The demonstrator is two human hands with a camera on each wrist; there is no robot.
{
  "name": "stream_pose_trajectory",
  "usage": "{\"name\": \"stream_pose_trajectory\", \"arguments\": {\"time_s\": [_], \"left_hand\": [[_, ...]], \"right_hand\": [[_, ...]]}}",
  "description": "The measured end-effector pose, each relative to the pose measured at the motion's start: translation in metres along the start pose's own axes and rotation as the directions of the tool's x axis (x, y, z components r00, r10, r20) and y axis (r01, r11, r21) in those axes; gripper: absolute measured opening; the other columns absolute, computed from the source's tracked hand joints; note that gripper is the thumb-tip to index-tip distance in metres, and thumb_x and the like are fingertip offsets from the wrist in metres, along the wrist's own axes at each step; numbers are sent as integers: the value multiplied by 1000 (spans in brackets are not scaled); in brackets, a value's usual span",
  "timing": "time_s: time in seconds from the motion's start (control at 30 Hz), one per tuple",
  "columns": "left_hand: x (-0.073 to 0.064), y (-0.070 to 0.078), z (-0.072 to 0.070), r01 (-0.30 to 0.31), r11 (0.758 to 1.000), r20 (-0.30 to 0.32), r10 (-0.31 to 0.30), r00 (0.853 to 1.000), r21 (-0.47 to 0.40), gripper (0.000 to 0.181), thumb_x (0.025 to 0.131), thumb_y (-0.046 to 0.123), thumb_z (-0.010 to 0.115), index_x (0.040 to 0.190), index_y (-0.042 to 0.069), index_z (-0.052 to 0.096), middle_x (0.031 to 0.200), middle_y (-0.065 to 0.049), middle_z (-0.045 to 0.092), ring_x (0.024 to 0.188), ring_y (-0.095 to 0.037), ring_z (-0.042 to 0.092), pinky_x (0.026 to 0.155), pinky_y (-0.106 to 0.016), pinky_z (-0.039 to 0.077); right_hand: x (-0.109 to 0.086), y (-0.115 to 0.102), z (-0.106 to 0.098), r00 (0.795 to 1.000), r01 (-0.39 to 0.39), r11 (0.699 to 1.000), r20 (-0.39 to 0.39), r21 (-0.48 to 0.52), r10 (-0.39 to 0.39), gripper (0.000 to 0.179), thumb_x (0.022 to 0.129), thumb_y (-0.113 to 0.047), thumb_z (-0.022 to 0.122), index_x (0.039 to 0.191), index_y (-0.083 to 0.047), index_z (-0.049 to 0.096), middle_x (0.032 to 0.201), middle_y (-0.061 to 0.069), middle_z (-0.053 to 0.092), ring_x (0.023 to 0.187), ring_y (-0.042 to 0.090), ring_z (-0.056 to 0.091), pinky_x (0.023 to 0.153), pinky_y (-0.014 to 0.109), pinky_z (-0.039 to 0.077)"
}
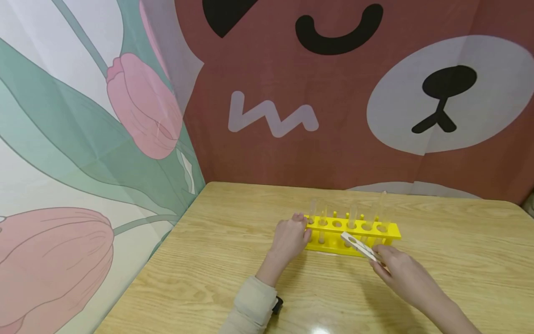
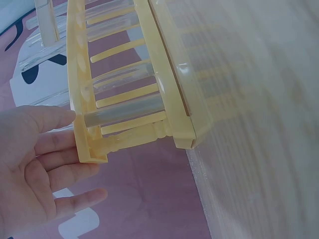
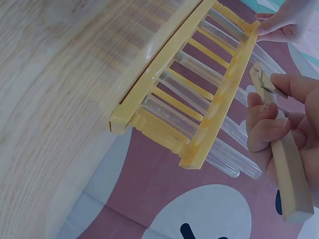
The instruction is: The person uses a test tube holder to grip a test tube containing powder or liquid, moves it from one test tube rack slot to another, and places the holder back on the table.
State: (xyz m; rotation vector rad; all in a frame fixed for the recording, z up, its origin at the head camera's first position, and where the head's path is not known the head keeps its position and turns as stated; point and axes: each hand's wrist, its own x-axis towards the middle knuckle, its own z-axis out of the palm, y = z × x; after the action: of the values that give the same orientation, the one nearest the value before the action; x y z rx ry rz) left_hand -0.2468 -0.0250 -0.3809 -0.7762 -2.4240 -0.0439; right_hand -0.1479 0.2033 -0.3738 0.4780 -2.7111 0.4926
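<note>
1. The left end of the yellow rack [image 1: 344,228] is gripped by the left hand [image 1: 289,239]; in the head view that end is covered up.
2. A wooden clip [image 1: 359,247] is held in front of the rack by the curled fingers of the right hand [image 1: 398,273]; its back part is mostly hidden there.
3. Clear tubes [image 1: 352,214] are stood in the rack, hard to count.
4. Under the rack, the table [image 1: 187,269] is cut off at the bottom.
</note>
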Motion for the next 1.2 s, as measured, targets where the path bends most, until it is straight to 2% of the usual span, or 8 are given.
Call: {"name": "stream_pose_trajectory", "arguments": {"time_s": [0.13,0.27,0.3,0.4,0.57,0.63,0.87,1.2], "left_hand": [[1,0,-1,6,1000,-4,-6,1000,-17,16,81,23,62,87,10,69,84,1,62,50,-7,48,41,-18,29],[2,-1,-2,9,999,-16,-9,1000,-38,15,80,21,63,88,10,70,91,-1,65,68,-10,61,42,-19,33],[2,-1,-2,8,999,-19,-9,1000,-38,15,80,22,63,88,10,70,93,-1,65,74,-12,63,43,-19,34],[2,0,-2,6,999,-16,-6,1000,-35,16,80,22,63,88,10,70,92,-1,65,75,-12,63,43,-20,35],[1,0,-3,1,999,-19,-2,1000,-32,16,80,22,63,87,10,70,85,1,63,54,-7,51,40,-18,30],[0,0,-3,1,1000,-18,-1,1000,-29,16,80,23,63,86,10,70,84,1,63,52,-7,48,40,-17,29],[0,0,-3,9,999,-1,-9,1000,-38,16,80,23,63,88,11,70,89,0,64,60,-9,56,41,-18,31],[-1,1,-4,4,999,4,-4,1000,-35,16,81,23,63,85,10,69,81,2,60,51,-8,46,41,-18,31]], "right_hand": [[2,1,0,999,30,999,-30,-9,-31,14,76,-6,68,85,-2,57,66,-5,45,53,4,36,43,20,34],[3,2,1,997,55,998,-50,-20,-56,16,75,-6,69,83,-4,56,65,-6,44,53,5,36,43,20,34],[3,2,1,997,58,998,-53,-20,-59,16,74,-6,70,83,-4,56,65,-6,44,53,5,36,43,20,34],[2,2,2,995,71,997,-70,-22,-72,18,73,-6,70,83,-4,56,66,-6,45,54,5,36,43,20,34],[1,3,3,991,90,996,-94,-27,-92,21,71,-5,72,83,-4,55,65,-6,44,54,4,35,43,19,33],[1,3,3,990,97,995,-101,-30,-100,22,70,-4,73,84,-3,55,66,-6,45,54,4,36,43,19,34],[3,2,4,988,104,994,-110,-32,-107,23,68,-4,74,84,-1,57,68,-3,49,55,5,39,43,20,36],[3,0,3,996,66,998,-64,-13,-66,19,72,-5,72,84,-2,57,70,-2,51,56,7,40,45,21,37]]}}
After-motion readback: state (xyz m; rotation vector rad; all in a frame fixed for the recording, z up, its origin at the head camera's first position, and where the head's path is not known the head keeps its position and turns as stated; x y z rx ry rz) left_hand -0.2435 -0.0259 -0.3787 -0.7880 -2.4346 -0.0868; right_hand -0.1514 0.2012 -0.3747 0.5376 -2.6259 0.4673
